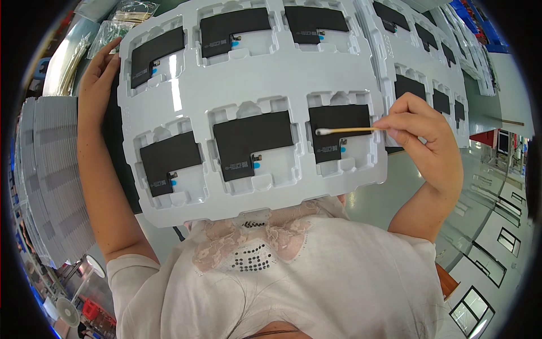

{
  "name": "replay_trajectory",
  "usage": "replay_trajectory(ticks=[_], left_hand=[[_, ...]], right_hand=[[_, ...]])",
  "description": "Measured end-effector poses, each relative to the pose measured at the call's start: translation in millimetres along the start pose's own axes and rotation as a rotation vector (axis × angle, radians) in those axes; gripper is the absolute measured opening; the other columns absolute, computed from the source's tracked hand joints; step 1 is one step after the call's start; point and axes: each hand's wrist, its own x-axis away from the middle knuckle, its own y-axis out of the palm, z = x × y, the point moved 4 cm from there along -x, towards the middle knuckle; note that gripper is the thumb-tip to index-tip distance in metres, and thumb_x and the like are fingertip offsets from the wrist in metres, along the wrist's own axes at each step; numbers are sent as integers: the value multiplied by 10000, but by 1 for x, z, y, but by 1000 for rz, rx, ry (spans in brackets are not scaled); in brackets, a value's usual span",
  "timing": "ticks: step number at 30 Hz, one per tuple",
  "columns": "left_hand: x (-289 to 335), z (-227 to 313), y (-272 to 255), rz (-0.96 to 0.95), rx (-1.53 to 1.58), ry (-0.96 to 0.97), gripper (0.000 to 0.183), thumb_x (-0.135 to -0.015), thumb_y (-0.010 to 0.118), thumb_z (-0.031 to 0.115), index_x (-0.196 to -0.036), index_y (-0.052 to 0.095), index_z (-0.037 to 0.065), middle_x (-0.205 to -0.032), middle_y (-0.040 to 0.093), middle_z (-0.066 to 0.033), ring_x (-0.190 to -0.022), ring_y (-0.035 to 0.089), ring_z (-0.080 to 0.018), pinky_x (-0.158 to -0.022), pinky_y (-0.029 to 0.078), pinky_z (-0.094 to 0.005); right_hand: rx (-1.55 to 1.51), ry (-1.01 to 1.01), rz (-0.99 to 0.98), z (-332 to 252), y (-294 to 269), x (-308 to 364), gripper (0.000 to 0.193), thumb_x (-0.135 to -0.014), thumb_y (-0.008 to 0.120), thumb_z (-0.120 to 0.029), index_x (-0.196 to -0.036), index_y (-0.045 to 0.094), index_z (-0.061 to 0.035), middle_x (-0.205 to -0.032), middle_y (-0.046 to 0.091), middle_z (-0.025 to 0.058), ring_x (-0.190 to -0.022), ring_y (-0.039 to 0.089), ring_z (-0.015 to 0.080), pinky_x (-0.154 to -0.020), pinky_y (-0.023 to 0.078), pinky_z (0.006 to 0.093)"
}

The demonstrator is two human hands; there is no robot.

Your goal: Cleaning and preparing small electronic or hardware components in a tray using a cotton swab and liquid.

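Note:
A white plastic tray [248, 79] lies before me, its near edge close to my chest. Several L-shaped black flat batteries [254, 133] sit in its moulded pockets, each with a small connector and a blue tab in the notch. My right hand [420, 130] pinches a cotton swab [353, 130] by its wooden stick. The white tip of the swab is over the near right battery [339, 117]; whether it touches cannot be told. At the tray's far left edge is my left hand [100, 73], gripping the rim, with its fingertips partly hidden.
To the right stands another white tray [418, 62] with similar black batteries. Stacked grey-white trays [53, 175] rise at my left. Clear bags [121, 25], one with wooden sticks, lie at the far left. More stacked trays [466, 48] are at the far right.

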Motion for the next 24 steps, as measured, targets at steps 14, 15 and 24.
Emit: replay_trajectory(ticks=[14,15,24], left_hand=[[2,2,0,5,5,-5,373,-972,535,159,-1341,558,110,-910,573,25,-831,517,-50,-778,417,-174],[2,2,0,3,6,-11,373,-972,536,160,-1342,558,111,-909,574,24,-831,518,-49,-778,417,-174],[3,3,1,5,3,-14,374,-973,536,156,-1343,556,107,-908,570,29,-827,513,-44,-761,413,-168]], right_hand=[[-33,-6,70,2,0,-2,213,-793,553,100,-925,697,16,-813,528,47,-672,485,117,-578,353,248],[-29,6,34,2,0,-2,215,-792,551,89,-932,696,12,-832,522,43,-702,484,119,-601,352,243],[-40,-15,55,2,1,-4,214,-793,556,103,-925,698,12,-811,525,43,-676,482,115,-577,352,246]])
